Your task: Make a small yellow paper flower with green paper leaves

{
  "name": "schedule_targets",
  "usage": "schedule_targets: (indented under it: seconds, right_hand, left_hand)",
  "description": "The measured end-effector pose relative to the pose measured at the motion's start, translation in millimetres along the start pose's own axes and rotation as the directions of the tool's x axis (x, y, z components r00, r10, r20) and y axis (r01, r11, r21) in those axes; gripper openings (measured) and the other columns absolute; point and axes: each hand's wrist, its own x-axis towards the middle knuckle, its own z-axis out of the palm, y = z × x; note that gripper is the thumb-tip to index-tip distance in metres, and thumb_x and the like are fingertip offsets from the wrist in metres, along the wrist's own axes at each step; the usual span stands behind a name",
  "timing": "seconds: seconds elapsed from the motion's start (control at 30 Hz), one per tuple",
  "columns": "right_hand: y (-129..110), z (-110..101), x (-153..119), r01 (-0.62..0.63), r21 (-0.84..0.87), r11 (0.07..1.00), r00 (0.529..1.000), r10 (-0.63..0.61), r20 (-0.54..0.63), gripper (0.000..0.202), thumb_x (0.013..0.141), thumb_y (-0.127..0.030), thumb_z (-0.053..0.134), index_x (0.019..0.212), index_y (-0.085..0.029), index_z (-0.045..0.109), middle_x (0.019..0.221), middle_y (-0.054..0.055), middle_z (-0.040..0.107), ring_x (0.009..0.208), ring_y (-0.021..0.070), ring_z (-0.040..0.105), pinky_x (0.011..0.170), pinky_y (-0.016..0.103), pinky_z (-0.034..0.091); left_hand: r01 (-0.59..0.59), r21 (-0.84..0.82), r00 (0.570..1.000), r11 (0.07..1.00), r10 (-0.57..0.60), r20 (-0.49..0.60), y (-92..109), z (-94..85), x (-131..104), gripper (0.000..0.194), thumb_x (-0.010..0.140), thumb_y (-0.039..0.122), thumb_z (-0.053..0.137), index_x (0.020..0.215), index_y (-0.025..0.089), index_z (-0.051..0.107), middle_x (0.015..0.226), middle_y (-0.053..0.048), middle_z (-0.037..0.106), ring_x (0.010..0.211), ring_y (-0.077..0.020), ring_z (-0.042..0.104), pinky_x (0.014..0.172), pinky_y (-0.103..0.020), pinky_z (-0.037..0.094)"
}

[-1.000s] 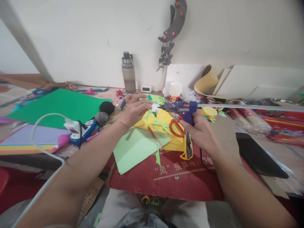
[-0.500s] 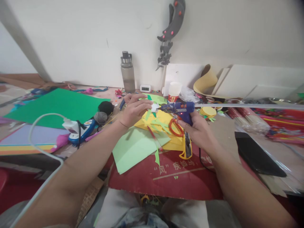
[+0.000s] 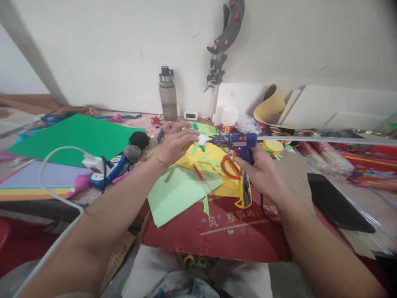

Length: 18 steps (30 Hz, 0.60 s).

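My right hand [image 3: 263, 167] is wrapped round the handle of a blue hot glue gun [image 3: 240, 142], which has a small red light lit on it. The gun's nozzle points left, at a small white round piece [image 3: 203, 140] with green strips about it. My left hand [image 3: 180, 138] pinches that piece from the left; its fingertips partly hide the edge. Whether the nozzle touches the piece I cannot tell. Beneath both hands lie yellow paper [image 3: 228, 188] and light green sheets [image 3: 176, 196]. Orange-handled scissors [image 3: 231, 167] and a yellow utility knife [image 3: 246, 192] lie below the gun.
A water bottle [image 3: 168, 97] and a paper cup [image 3: 228, 118] stand at the back near the wall. A green sheet [image 3: 77, 140] and a blue-and-white power strip [image 3: 108, 171] with cables are on the left. A black phone [image 3: 339, 203] lies right, beside my forearm.
Everything has shifted slightly to the right in the view. Both hands keep nearly the same pose, with the glue gun still held at the white piece.
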Motion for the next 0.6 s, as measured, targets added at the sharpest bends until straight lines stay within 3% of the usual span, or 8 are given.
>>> schedule_targets:
  seconds: [0.2,0.4,0.6]
  right_hand:
    - [-2.5,-0.8,0.0,-0.003,0.009,1.000,1.000,0.003,-0.006,0.040,0.092,-0.033,0.061,0.132,-0.025,0.061,0.127,0.009,0.068,0.114,0.0296,0.062,0.106,0.051,0.048]
    - [-1.8,-1.9,0.1,-0.015,-0.013,1.000,0.999,0.014,-0.028,0.036,0.091,-0.033,0.062,0.125,-0.024,0.063,0.122,0.009,0.069,0.110,0.0295,0.063,0.103,0.049,0.049]
    - [-3.1,-2.1,0.4,-0.010,-0.012,1.000,1.000,0.010,-0.028,0.033,0.090,-0.031,0.062,0.122,-0.023,0.064,0.122,0.009,0.070,0.108,0.0287,0.064,0.101,0.048,0.050]
  left_hand:
    - [0.018,0.010,1.000,1.000,-0.018,-0.012,2.0,-0.9,1.6,0.020,0.100,0.031,0.053,0.090,0.028,0.070,0.107,-0.001,0.079,0.121,-0.0220,0.061,0.105,-0.049,0.037]
    - [0.057,-0.007,0.998,0.998,-0.057,-0.006,3.3,-2.5,2.2,0.016,0.098,0.033,0.058,0.090,0.028,0.070,0.108,-0.002,0.079,0.121,-0.0234,0.061,0.112,-0.052,0.031]
    - [0.060,0.008,0.998,0.998,-0.059,-0.023,2.7,-1.9,2.9,0.019,0.099,0.031,0.054,0.090,0.026,0.070,0.107,-0.003,0.079,0.121,-0.0240,0.061,0.105,-0.051,0.037]
